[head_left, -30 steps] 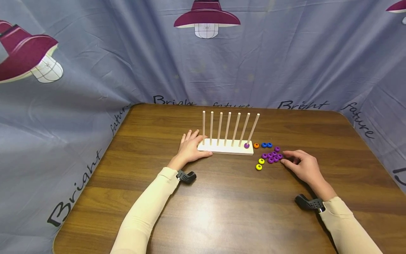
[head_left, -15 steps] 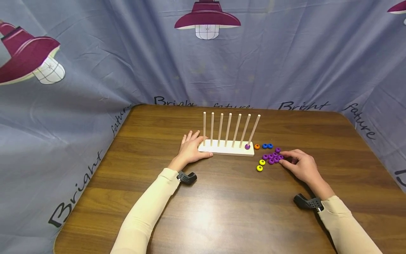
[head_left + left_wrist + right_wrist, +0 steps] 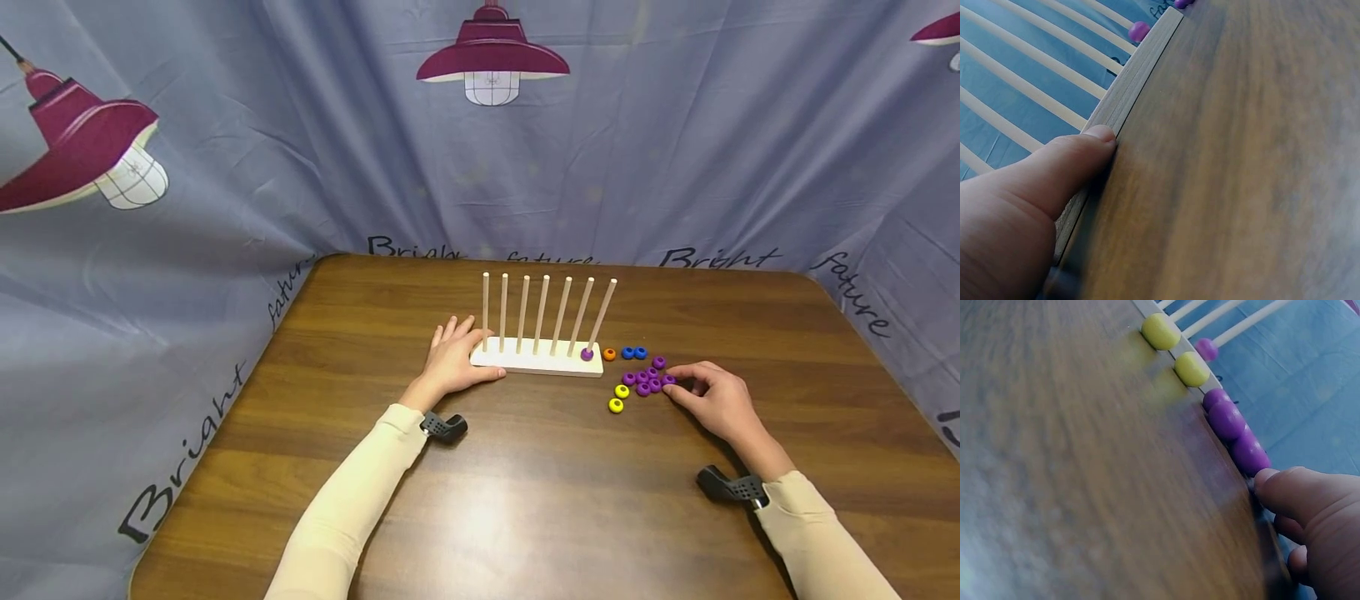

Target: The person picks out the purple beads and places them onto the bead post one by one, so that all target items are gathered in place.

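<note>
My left hand point(image 3: 450, 362) grips the left end of a pale wooden peg stand point(image 3: 536, 363), thumb point(image 3: 1094, 140) along its front edge and the other fingers behind it. A row of several upright pegs rises from the stand. One purple bead point(image 3: 587, 355) sits at the foot of the rightmost peg. To the right of the stand, my right hand point(image 3: 716, 398) pinches a purple bead point(image 3: 669, 381) between thumb and forefinger, low at the edge of a cluster of purple beads point(image 3: 642, 389). In the right wrist view the thumb hides most of the pinched bead.
Two yellow beads point(image 3: 616, 406) lie in front of the purple cluster. An orange bead point(image 3: 610, 354) and two blue beads point(image 3: 633, 353) line up off the stand's right end. The brown wooden table point(image 3: 525, 492) ends at a blue-grey curtain point(image 3: 337, 167) behind.
My right thumb and forefinger have come in to the cluster and taken hold of its rightmost purple bead, shifting it slightly right. The left hand keeps its grip; the head view has tilted up slightly.
</note>
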`<state>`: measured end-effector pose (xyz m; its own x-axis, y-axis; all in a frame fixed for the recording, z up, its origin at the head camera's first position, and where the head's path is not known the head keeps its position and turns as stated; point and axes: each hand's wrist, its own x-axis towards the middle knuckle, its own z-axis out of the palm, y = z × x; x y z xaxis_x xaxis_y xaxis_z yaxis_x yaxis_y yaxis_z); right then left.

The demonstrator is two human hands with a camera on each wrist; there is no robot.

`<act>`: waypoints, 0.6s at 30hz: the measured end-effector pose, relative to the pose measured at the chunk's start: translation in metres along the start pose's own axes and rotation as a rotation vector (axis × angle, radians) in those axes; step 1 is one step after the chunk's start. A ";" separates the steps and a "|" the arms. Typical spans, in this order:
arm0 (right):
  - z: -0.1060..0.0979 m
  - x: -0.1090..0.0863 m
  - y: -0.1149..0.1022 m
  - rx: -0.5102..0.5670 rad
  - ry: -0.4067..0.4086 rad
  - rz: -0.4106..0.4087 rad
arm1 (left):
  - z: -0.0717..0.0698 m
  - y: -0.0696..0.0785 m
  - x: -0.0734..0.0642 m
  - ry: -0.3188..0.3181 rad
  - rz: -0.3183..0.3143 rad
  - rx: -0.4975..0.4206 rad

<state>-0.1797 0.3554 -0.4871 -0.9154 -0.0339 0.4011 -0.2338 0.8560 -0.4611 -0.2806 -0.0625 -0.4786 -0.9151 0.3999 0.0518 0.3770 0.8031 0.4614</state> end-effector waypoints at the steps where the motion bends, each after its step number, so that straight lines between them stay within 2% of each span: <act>1: 0.000 0.000 0.000 0.003 0.003 0.008 | 0.000 0.000 0.000 0.000 0.002 -0.001; 18: -0.002 -0.002 -0.003 0.084 0.073 0.069 | 0.000 0.000 -0.001 0.010 0.004 -0.012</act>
<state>-0.1768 0.3542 -0.4849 -0.9048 0.0634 0.4210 -0.2005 0.8089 -0.5527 -0.2794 -0.0630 -0.4787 -0.9149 0.3989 0.0627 0.3794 0.7961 0.4715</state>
